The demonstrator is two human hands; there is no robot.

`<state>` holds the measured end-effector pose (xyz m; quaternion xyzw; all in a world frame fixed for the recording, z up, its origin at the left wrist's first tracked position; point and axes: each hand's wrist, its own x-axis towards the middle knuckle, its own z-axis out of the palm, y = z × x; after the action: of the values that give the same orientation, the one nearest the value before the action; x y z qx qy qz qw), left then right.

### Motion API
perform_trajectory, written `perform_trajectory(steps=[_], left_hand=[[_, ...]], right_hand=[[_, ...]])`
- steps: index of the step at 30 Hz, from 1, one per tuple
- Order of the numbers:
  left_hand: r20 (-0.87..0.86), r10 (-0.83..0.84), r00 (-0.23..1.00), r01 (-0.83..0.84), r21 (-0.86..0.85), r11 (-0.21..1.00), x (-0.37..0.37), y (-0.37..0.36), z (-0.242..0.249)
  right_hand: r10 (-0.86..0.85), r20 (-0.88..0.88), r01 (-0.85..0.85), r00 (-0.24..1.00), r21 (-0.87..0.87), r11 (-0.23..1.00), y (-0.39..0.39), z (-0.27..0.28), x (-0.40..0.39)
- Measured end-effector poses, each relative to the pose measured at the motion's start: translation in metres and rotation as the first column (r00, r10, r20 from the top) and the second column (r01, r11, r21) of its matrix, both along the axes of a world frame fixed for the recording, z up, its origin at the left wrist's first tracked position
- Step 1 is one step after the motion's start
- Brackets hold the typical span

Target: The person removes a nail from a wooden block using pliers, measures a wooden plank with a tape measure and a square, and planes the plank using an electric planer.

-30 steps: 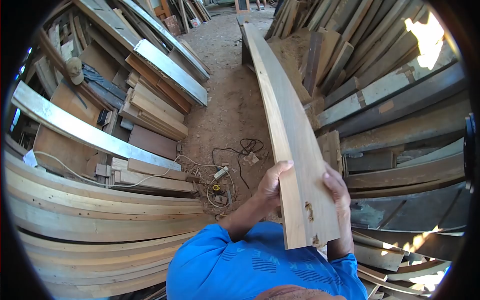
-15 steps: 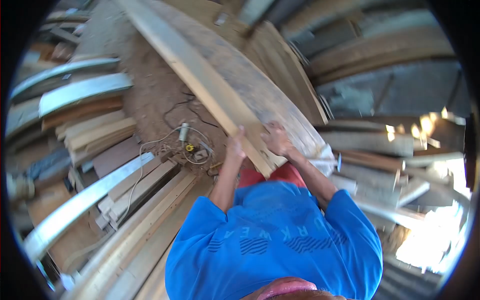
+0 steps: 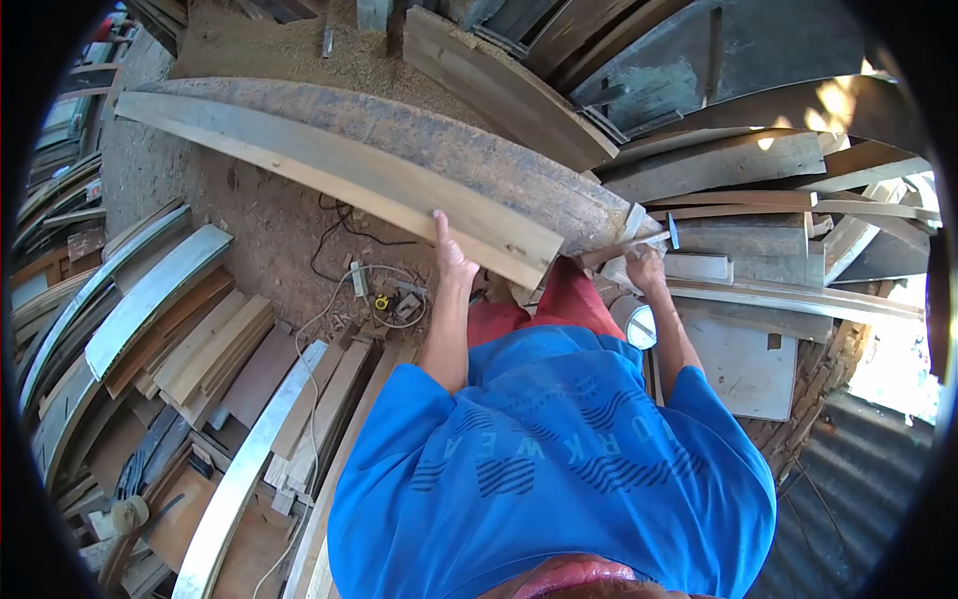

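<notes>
A long pale board [image 3: 339, 165] lies along a weathered wooden plank [image 3: 429, 140]. My left hand [image 3: 454, 262] holds the board's near edge towards its right end, thumb up over the edge and fingers hidden beneath. Off the board, my right hand [image 3: 647, 268] is at the right end of the weathered plank, its fingers curled close against a hammer's handle [image 3: 624, 245]. The hammer's head [image 3: 674, 233] points right. Whether the fingers wrap the handle or something smaller cannot be made out. A white round container [image 3: 635, 321] stands below my right hand.
Stacked timber [image 3: 215, 344] fills the left side, with more boards [image 3: 738, 240] on the right. A cable [image 3: 344, 240] and a yellow object [image 3: 381, 302] lie on the dirt floor. Corrugated sheet [image 3: 848, 489] is at the lower right.
My right hand has left the board and moved right to the hammer. My left hand has shifted slightly left and up, still on the board. The view has turned, with the board now flatter across it.
</notes>
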<state>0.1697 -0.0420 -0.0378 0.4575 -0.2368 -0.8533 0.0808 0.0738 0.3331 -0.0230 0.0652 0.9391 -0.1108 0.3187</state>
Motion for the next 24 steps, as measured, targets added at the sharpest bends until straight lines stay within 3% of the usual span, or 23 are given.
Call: perform_trajectory(steps=[2, 3, 5, 6, 9, 11, 12, 14, 15, 20, 23, 24], left_hand=[[0.157, -0.129, 0.979, 0.15, -0.129, 0.98, -0.004, -0.006, -0.021], [0.305, -0.307, 0.902, 0.366, -0.161, 0.917, 0.0, -0.008, -0.035], [0.58, -0.557, 0.595, 0.739, -0.12, 0.663, 0.008, -0.018, -0.05], [0.604, -0.461, 0.65, 0.649, -0.127, 0.75, 0.007, -0.007, -0.042], [0.564, -0.518, 0.643, 0.689, -0.13, 0.713, 0.006, 0.007, -0.061], [0.474, -0.385, 0.792, 0.504, -0.15, 0.851, -0.001, 0.024, -0.054], [0.48, -0.449, 0.754, 0.588, -0.186, 0.787, 0.005, 0.023, -0.08], [0.615, -0.48, 0.626, 0.754, -0.321, 0.573, 0.002, 0.022, -0.067], [0.68, -0.47, 0.563, 0.817, -0.371, 0.441, -0.001, 0.018, -0.036], [0.624, -0.519, 0.584, 0.809, -0.497, 0.313, 0.04, -0.001, -0.053], [0.629, -0.446, 0.637, 0.766, -0.447, 0.462, 0.106, -0.009, -0.12], [0.618, -0.396, 0.679, 0.71, -0.417, 0.567, 0.138, -0.008, -0.157]], right_hand=[[-0.019, -0.039, 0.018, 0.999, -0.028, 0.999, 0.005, -0.008, 0.002], [-0.013, -0.066, 0.011, 0.998, -0.022, 1.0, 0.004, -0.01, 0.004], [0.005, 0.004, -0.005, 1.0, -0.045, 0.999, 0.001, -0.016, 0.004], [0.01, 0.031, -0.008, 0.999, -0.058, 0.998, -0.003, -0.02, 0.001], [0.068, -0.046, -0.068, 0.997, 0.003, 0.998, -0.015, -0.029, 0.006], [0.09, -0.132, -0.095, 0.987, -0.031, 0.995, -0.045, -0.004, 0.004], [0.137, -0.163, -0.144, 0.977, -0.033, 0.989, -0.058, -0.006, -0.002], [0.202, -0.173, -0.211, 0.964, -0.038, 0.977, -0.092, -0.004, -0.012], [0.258, -0.166, -0.267, 0.952, -0.033, 0.963, -0.117, 0.006, -0.016], [0.536, -0.173, -0.542, 0.826, 0.014, 0.84, -0.22, 0.01, -0.02], [0.68, -0.208, -0.692, 0.703, 0.023, 0.722, -0.274, 0.002, -0.022], [0.718, -0.234, -0.735, 0.656, 0.019, 0.678, -0.29, 0.003, -0.022]])
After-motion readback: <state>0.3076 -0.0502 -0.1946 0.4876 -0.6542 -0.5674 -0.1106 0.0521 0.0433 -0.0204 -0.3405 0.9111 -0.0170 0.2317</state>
